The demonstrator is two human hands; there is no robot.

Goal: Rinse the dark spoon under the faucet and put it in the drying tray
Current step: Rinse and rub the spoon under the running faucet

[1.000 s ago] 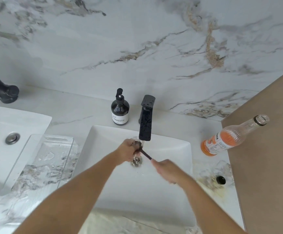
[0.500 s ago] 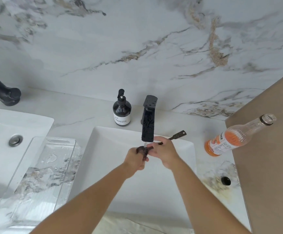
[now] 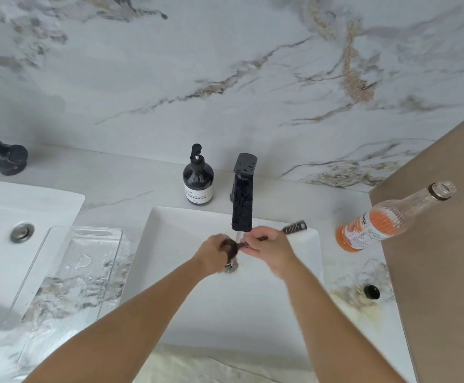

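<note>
A white rectangular sink (image 3: 186, 272) is set into the marble counter (image 3: 131, 194), and the rinsing step is judged to be in hand over it. To the left of the sink, a clear drying tray (image 3: 87, 272) is laid on the counter, wet and with nothing seen in it. At the far edge of the sink a black faucet (image 3: 242, 205) is mounted, and a thin stream of water is seen falling from its spout. A dark soap bottle (image 3: 198, 181) is placed just left of the faucet; an orange drink bottle (image 3: 385, 219) is seen at the right, with a black cap (image 3: 371, 291) nearer on the counter.

Under the spout the dark spoon (image 3: 294, 228) is held across the stream by both hands. The right hand (image 3: 269, 250) is closed around the handle, fingers clamped on it, with the perforated handle end left sticking out to the far right. The left hand (image 3: 214, 252) is curled around the bowl end, fingers wrapped on it, seemingly so that it can be rubbed under the water.

The spoon is not yet in the tray. For the next move, the bowl is to be released by the left hand, the spoon is to be lifted clear of the stream, carried left over the sink rim, and laid flat within the tray walls. A wet handle is judged likely to slip, so a firm hold is called for.
</note>
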